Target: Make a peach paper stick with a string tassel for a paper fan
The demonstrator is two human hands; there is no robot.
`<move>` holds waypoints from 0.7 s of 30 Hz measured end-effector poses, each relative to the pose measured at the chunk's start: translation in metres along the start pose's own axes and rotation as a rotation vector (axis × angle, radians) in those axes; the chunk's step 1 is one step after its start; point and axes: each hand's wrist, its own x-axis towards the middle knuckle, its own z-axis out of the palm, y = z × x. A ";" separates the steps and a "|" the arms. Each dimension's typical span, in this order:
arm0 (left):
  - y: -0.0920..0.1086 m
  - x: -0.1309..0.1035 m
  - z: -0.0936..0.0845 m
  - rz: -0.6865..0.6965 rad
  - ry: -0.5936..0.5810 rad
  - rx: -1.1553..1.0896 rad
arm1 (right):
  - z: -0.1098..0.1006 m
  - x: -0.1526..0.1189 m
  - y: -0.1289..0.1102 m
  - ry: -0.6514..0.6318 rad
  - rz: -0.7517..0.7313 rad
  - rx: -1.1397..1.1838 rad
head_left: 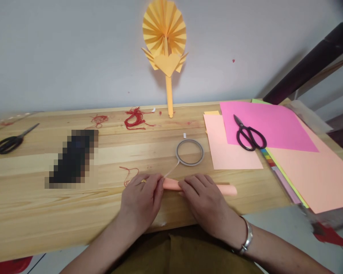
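A rolled tube of peach paper (171,184) lies near the table's front edge. My left hand (143,196) is closed around its left end, fingers bent over the top. Further right, my right hand (204,199) grips the middle of the tube, and its right end sticks out past the fingers. A roll of narrow tape (189,152) lies flat just behind the tube. From it a thin strip of tape (171,169) runs to my left fingertips, where its end is hidden. Red thread (128,173) lies beside my left hand.
A yellow pleated paper flower (165,38) leans on the wall. Black scissors (250,135) rest on pink paper (268,125) and peach sheets (234,156) at right. Other scissors (11,142), a pixelated dark object (72,158) and red thread bundles (135,118) are at left and back.
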 end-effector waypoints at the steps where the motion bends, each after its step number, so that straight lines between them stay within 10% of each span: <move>1: 0.000 -0.002 0.001 0.003 0.002 -0.003 | 0.001 -0.001 0.000 -0.002 0.001 0.003; 21: 0.011 -0.015 0.005 0.034 0.079 0.099 | -0.002 -0.002 0.009 0.045 0.039 0.003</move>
